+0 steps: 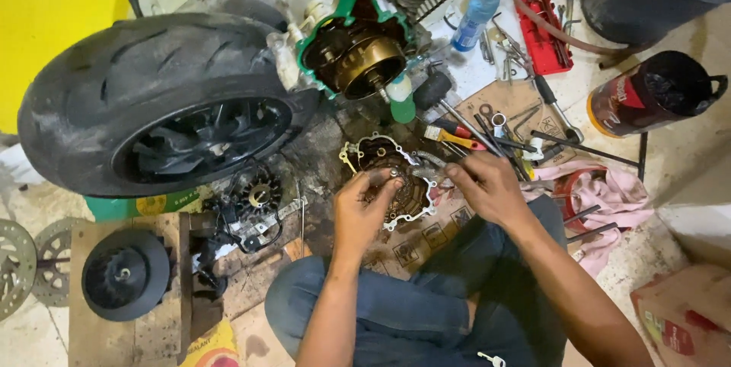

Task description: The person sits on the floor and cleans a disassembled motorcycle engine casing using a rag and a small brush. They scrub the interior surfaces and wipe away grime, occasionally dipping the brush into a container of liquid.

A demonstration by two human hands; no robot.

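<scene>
Fingers of left hand (364,207) and right hand (487,188) pinched narrow on rim of engine cover (388,177), lying flat on oily cardboard (426,237) between knees. Hemmed by rear tyre (152,100), open engine case (358,47), scattered tools (487,131); scant open floor. Cover grimy, silver-edged, dark inside. Cluttered concrete workshop floor.

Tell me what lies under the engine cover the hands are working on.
Flattened cardboard with printed symbols shows beneath the engine cover, stained dark with oil. The left hand and right hand rest on the cover's rim, hiding part of it; what lies directly under the cover cannot be seen.
</scene>
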